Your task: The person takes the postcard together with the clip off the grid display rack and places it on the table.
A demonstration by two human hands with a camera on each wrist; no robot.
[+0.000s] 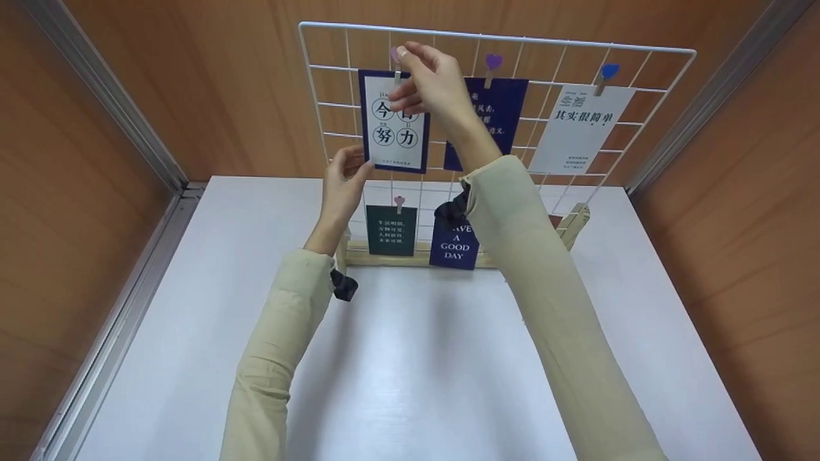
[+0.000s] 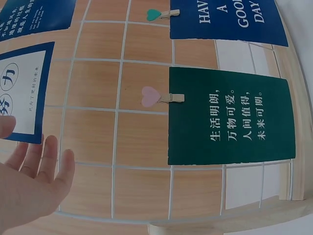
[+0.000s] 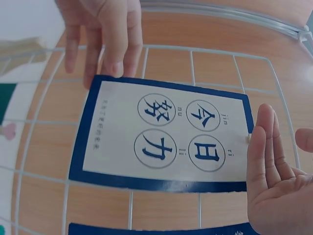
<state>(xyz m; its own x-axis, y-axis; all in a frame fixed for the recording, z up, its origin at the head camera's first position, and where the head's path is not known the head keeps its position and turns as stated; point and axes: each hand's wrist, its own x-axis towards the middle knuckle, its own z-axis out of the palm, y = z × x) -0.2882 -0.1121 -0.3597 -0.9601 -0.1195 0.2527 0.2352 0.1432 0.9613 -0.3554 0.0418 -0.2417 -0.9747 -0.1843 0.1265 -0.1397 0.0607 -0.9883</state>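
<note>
A white card with a blue border (image 1: 396,150) hangs by a pink heart clothespin (image 1: 395,56) at the upper left of the white wire grid (image 1: 500,35). My right hand (image 1: 439,83) pinches that clothespin's top between thumb and index finger, its other fingers stretched across the card's upper part. In the right wrist view these fingers hide most of the clothespin. With its thumb at the card's lower corner, my left hand (image 1: 344,179) holds the edge. In the left wrist view the left fingers (image 2: 47,159) spread below it.
Beside it hang a dark blue card (image 1: 512,105) and a white card (image 1: 576,134). A green card (image 1: 391,234) and a "Have a good day" card (image 1: 453,250) hang lower. The grid's wooden base (image 1: 365,257) stands on a white table (image 1: 410,358) between wood-grain walls.
</note>
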